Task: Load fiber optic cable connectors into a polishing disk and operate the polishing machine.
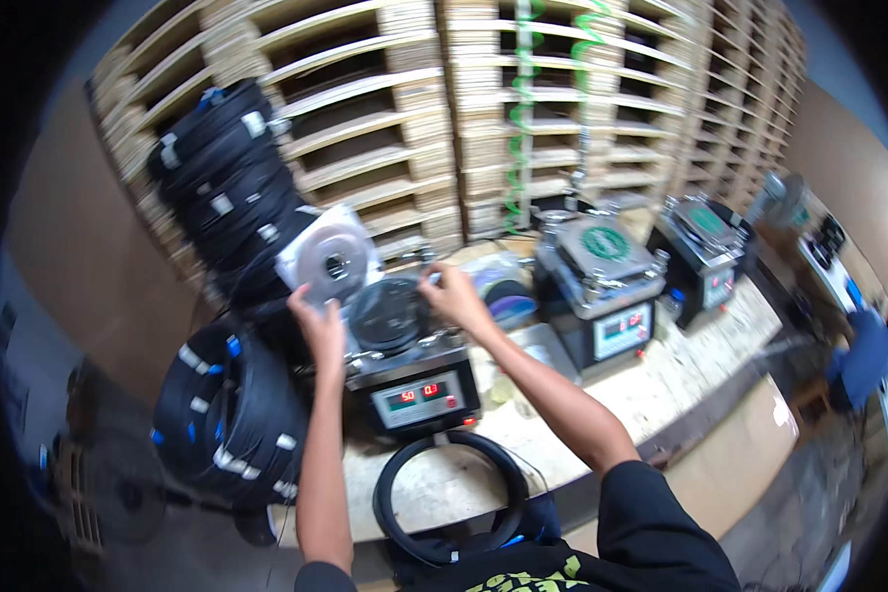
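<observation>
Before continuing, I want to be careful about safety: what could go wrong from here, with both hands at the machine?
1. The left hand and right hand are close to the round dark top of the machine, whose display is lit; fingers might get pinched if a part moves.
2. The black ring-shaped coil lies near the person's body at the bench edge; it could be knocked off.
</observation>
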The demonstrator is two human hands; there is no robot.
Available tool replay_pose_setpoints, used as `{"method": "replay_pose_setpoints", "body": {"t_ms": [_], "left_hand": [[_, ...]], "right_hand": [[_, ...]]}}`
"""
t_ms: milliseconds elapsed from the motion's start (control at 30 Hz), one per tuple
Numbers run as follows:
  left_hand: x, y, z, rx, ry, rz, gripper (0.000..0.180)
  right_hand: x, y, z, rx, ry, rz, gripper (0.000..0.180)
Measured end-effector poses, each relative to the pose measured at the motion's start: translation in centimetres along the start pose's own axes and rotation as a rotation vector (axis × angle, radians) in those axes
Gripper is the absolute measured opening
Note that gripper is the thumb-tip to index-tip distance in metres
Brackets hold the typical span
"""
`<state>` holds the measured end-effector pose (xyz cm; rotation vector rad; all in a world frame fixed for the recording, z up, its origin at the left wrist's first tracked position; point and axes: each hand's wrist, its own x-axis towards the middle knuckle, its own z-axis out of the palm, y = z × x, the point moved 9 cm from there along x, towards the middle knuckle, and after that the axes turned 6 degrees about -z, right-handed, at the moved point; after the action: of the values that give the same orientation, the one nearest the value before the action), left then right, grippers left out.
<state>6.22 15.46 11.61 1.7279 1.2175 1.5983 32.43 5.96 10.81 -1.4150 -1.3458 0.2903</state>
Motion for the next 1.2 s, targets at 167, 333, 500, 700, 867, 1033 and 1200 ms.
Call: {"method": "replay_pose_setpoints", "body": {"t_ms": [167,333,500,700,867,1033,1200], "left_hand": [[-0.1,-0.9,1.4,-0.014,-0.062,-0.086,0.051],[1.0,-4.1,-0.7,-0.094,-0.053,-0.171,0.049],[-0.9,-2.1,2.0,-0.11,-0.118,-0.319,0.046],[-1.3,-1.3,0.8,-0.038,-0.085,-0.293,0.047],[-0.9,-1.4,-0.3,-0.07,-0.076,-0.326,0.049],[-0.5,-2.9,-0.7,-0.155,-0.049,-0.317,0.051],[-0.7,-2.6,0.7,-0.11,-0.01,-0.242,0.044]], "right_hand": [[2.7,3.1,-11.2,-0.085,0.212,-0.238,0.021],[7.7,7.2,-26.4,-0.298,0.482,-0.051,0.024],[11.1,17.6,-39.5,-0.543,0.611,0.225,0.038],[16.7,23.3,-39.3,-0.648,0.487,0.275,0.058],[16.6,21.6,-36.2,-0.692,0.375,0.29,0.061],[15.1,16.2,-33.1,-0.462,0.327,0.082,0.06],[11.1,9.6,-31.1,-0.019,0.259,-0.084,0.016]]}}
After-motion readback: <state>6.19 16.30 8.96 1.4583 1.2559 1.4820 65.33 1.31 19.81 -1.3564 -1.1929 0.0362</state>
